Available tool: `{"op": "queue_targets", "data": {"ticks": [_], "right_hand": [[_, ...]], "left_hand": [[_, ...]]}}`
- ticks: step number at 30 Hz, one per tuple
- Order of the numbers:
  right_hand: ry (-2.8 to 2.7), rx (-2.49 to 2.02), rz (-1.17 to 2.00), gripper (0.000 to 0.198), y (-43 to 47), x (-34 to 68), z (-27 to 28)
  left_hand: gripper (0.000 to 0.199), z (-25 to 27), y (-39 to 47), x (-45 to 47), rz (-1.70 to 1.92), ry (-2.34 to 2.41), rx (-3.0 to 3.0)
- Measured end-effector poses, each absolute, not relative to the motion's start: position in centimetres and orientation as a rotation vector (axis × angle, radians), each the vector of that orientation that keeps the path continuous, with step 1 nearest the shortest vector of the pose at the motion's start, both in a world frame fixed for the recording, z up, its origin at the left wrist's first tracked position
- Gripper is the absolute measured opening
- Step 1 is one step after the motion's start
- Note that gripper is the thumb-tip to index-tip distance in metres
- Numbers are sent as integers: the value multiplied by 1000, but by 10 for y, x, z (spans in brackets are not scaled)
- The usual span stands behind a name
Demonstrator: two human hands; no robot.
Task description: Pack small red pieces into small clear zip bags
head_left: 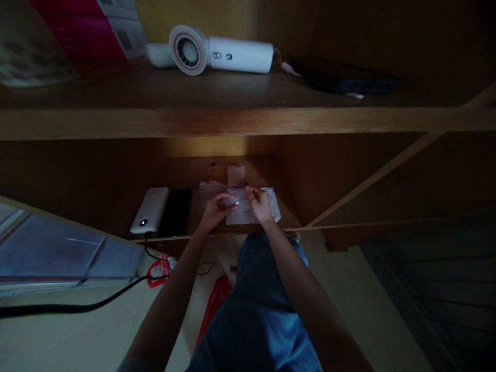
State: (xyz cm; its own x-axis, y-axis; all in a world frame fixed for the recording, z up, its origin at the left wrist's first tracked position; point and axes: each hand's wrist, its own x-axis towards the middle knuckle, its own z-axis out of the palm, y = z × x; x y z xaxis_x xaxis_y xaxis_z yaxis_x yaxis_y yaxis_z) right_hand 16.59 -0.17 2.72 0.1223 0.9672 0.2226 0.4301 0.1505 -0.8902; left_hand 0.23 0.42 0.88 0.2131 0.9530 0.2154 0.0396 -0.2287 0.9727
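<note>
Plastic bag (243, 216), between the hands, is mid-handling: right hand (261, 204) pinches its far edge; left hand's (215, 211) grip I cannot tell. More bags (209, 188) lie beyond the left fingers, not taken up.

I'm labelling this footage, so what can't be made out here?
Head view:
Clear bag: any contents too small to tell, partly behind left hand and right hand.
Black cable: one end cut off by left edge.
Pink box: top cut off by upper edge; print blurred.

Two hands (217, 211) (261, 205), one fan (241, 54) and one power bank (151, 209) show.
</note>
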Motion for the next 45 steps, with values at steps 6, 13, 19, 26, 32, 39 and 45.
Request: {"op": "queue_targets", "data": {"ticks": [6,13,19,26,32,39,45], "right_hand": [[-1491,-1464,661,43,-1,167,26],[-1436,-1401,757,40,1,167,25],[-1146,-1357,905,50,5,172,29],[-1088,-1307,879,41,7,173,27],[-1081,-1228,850,35,7,173,27],[-1084,-1223,851,34,9,174,26],[-1098,-1217,855,34,10,172,27]], "left_hand": [[33,9,4,3,1141,988,1467],[32,12,3,3,1175,999,1418],[33,15,8,4,1363,1032,1163],[32,24,33,19,1430,864,955],[26,24,54,36,1343,809,822],[21,26,63,52,1358,843,749],[17,29,66,52,1338,891,692]]}}
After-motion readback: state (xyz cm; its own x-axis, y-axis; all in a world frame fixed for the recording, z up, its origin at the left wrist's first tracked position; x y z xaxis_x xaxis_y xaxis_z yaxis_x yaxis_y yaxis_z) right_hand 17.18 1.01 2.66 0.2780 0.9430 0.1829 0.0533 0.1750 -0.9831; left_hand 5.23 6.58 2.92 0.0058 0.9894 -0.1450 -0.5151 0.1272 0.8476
